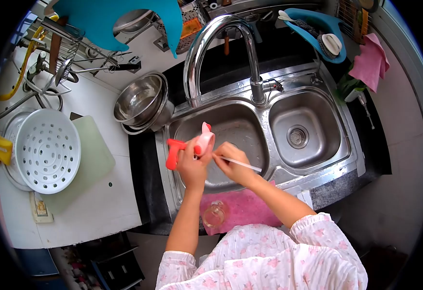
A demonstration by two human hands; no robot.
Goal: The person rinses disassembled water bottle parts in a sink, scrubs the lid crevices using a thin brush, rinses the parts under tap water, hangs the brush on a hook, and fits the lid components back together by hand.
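Over the large left sink basin, my left hand is closed around a red and pink plastic piece. It has a round rim and a red handle-like part sticking out on the left; it looks like a cup lid, though its kind is not certain. Close beside it, my right hand pinches a thin white stick, whose far end is hidden by the fingers. A clear glass or plastic cup rests on a pink cloth along the sink's front edge.
A chrome faucet arches over the sink; the smaller basin is to the right. Stacked metal bowls and a white colander stand left. A blue caddy with scrubbers and a bottle with a pink cloth are back right.
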